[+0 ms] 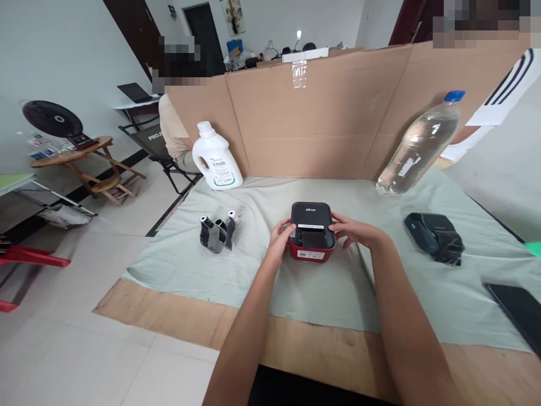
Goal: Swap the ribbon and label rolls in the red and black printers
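A small label printer (311,225), black on top with a red base, sits on the pale green cloth (253,208) in the middle of the table. My left hand (279,235) grips its left side, fingers curled against the case. My right hand (353,231) holds the right side, thumb and fingers resting on the top edge near the paper slot. Both hands are closed on the printer.
Two or three label rolls in black holders (217,231) stand left of the printer. A white jug (215,158) and a clear water bottle (418,146) lean near the cardboard screen (321,113). A black device (435,237) and a dark phone (518,310) lie right. Other people sit behind.
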A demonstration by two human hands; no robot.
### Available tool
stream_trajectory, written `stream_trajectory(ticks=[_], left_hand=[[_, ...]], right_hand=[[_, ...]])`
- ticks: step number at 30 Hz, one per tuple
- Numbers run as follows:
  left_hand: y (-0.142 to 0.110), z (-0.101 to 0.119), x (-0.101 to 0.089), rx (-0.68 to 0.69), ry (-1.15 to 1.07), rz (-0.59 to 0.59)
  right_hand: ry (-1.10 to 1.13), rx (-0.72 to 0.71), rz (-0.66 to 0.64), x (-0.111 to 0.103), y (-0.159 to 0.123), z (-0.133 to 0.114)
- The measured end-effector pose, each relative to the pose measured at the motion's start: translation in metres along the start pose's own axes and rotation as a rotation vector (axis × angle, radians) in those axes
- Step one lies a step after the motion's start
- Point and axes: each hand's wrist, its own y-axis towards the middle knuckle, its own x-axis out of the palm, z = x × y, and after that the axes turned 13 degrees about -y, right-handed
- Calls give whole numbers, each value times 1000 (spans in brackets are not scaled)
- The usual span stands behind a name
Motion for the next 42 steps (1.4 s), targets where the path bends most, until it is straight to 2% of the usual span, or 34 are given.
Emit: stream_trajectory(ticks=[4,12,14,15,19,21,23,25,27,30,34,38,42], left_hand=[[-5,3,4,25,-14,4],[-3,12,12,-58,73,77],[-3,8,13,-32,50,67],[-5,5,12,-1,20,55],[-21,-12,3,242,-42,1],[-32,-20,-2,316,-12,-58],[-41,-25,-6,301,-10,-128],[-47,-25,-6,261,-25,-148],[-47,-20,-6,247,-38,-116],[-37,2,-13,253,-66,-74],[-8,57,-37,349,-46,-67],[37,123,-71,477,31,-98],[84,172,-106,477,50,1]], right_hand=[[21,-12,0,1,4,5],[161,-11,40,12,11,8],[166,-12,115,22,10,10],[153,-27,191,30,8,13],[24,-218,620,71,1,40],[-63,-320,671,88,-2,55],[-166,-379,638,101,-6,63],[-247,-403,666,112,-6,62],[-298,-419,753,120,-2,52],[-371,-431,850,128,13,24],[-415,-498,848,131,51,-32],[-396,-632,856,134,114,-92],[-360,-769,832,144,182,-134]])
